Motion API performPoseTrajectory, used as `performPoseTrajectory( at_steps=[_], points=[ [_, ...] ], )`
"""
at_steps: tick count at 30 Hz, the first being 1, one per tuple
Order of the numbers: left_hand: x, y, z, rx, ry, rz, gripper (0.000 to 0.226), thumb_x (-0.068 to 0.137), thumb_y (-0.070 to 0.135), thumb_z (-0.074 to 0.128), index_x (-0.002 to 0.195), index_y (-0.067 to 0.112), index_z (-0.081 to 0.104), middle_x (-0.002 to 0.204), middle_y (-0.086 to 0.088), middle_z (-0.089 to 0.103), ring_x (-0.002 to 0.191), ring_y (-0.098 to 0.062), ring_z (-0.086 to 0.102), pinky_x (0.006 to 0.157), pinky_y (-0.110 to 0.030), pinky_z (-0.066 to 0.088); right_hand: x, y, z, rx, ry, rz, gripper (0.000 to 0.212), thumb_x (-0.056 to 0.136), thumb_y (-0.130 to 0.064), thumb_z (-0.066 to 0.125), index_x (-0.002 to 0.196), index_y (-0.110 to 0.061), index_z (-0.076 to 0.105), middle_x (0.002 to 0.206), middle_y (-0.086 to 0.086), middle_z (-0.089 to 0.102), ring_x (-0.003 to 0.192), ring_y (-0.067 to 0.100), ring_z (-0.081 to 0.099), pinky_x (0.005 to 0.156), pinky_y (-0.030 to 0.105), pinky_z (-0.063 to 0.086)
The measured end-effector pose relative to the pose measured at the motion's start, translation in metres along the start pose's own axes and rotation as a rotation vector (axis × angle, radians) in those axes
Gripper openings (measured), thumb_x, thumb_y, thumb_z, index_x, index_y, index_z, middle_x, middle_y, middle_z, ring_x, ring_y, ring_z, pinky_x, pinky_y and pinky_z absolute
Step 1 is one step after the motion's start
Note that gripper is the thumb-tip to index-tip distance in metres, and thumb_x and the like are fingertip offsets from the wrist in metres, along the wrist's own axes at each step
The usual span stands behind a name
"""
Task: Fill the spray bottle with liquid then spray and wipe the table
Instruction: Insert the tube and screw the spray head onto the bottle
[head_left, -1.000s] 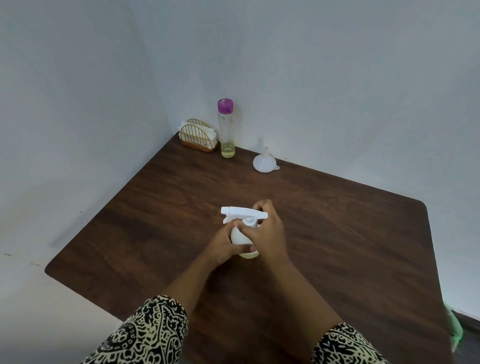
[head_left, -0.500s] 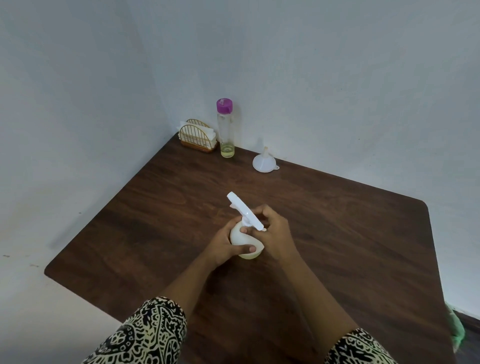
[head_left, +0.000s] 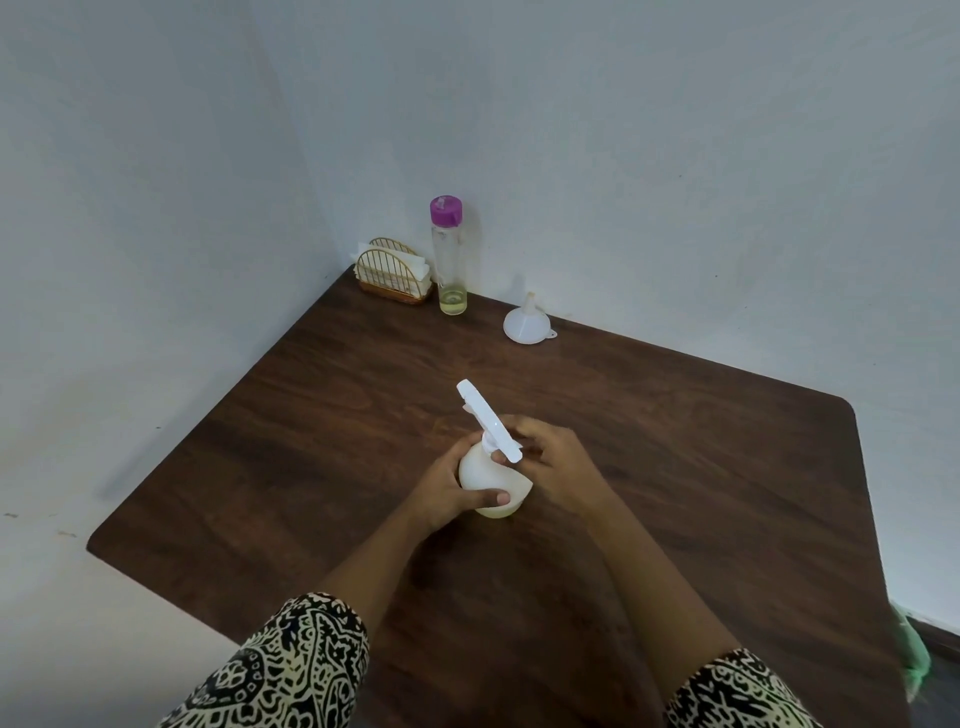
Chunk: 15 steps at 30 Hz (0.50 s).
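Observation:
A small round white spray bottle stands on the dark wooden table near its middle. Pale yellowish liquid shows at its base. My left hand wraps around the bottle's body, thumb across the front. My right hand grips the white spray head at the neck; the nozzle points away to the upper left.
At the far corner by the wall stand a gold wire napkin holder with white napkins, a tall clear bottle with a purple cap holding a little yellow liquid, and a white funnel upside down. Something green lies off the table's right edge.
The spray head has been turned: its nozzle pointed left a second ago and now points to the upper left. My right hand shifted around the neck; my left hand kept hold of the body.

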<state>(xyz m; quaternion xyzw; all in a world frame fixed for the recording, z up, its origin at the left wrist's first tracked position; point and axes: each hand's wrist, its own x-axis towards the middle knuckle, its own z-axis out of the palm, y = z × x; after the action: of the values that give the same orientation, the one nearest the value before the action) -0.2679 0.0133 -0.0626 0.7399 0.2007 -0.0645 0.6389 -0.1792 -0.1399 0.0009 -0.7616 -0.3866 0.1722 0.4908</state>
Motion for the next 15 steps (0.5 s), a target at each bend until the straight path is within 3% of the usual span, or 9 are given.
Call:
performPoseTrajectory(
  at_steps=[5,8,10,12,15],
  points=[
    [-0.002,0.001,0.001,-0.027,0.013,0.005,0.082,0.056,0.032,0.089,0.13,0.031,0.052,0.125,0.005,0.062,0.114,-0.019,0.061,0.093,-0.039,0.055,-0.002,0.0,0.012,-0.16,0.183,-0.075,0.03,0.078,-0.029,0.074,0.105,-0.017,0.067,0.098,-0.005,0.068,0.086,0.009,0.064,0.074,0.031,0.056],
    [-0.001,-0.001,0.002,-0.03,0.031,-0.003,0.086,0.053,0.036,0.091,0.13,0.032,0.053,0.126,0.005,0.063,0.115,-0.02,0.061,0.095,-0.041,0.055,-0.002,-0.001,0.028,-0.283,0.393,-0.111,0.031,0.07,-0.034,0.078,0.09,-0.013,0.068,0.089,-0.003,0.065,0.073,0.01,0.062,0.058,0.025,0.052],
    [-0.001,0.0,0.002,-0.011,0.034,-0.008,0.089,0.052,0.042,0.091,0.131,0.032,0.051,0.127,0.005,0.062,0.115,-0.02,0.061,0.095,-0.043,0.054,-0.002,-0.002,0.032,-0.294,0.453,-0.112,0.031,0.069,-0.034,0.079,0.089,-0.012,0.069,0.088,-0.002,0.065,0.071,0.009,0.061,0.056,0.022,0.05],
    [0.0,0.0,0.001,0.0,0.02,-0.007,0.087,0.054,0.04,0.09,0.131,0.032,0.051,0.127,0.005,0.062,0.115,-0.02,0.061,0.095,-0.042,0.054,0.0,-0.002,0.026,-0.284,0.417,-0.134,0.027,0.069,-0.031,0.079,0.088,-0.013,0.07,0.084,-0.003,0.066,0.069,0.009,0.061,0.057,0.023,0.051],
    [-0.001,0.001,-0.001,-0.004,-0.003,0.01,0.074,0.064,0.023,0.089,0.129,0.031,0.054,0.122,0.006,0.065,0.112,-0.016,0.063,0.09,-0.033,0.056,0.005,-0.007,0.004,-0.145,0.179,-0.085,0.024,0.072,-0.023,0.079,0.094,-0.019,0.072,0.089,-0.011,0.068,0.077,0.003,0.064,0.066,0.022,0.052]
  ],
)
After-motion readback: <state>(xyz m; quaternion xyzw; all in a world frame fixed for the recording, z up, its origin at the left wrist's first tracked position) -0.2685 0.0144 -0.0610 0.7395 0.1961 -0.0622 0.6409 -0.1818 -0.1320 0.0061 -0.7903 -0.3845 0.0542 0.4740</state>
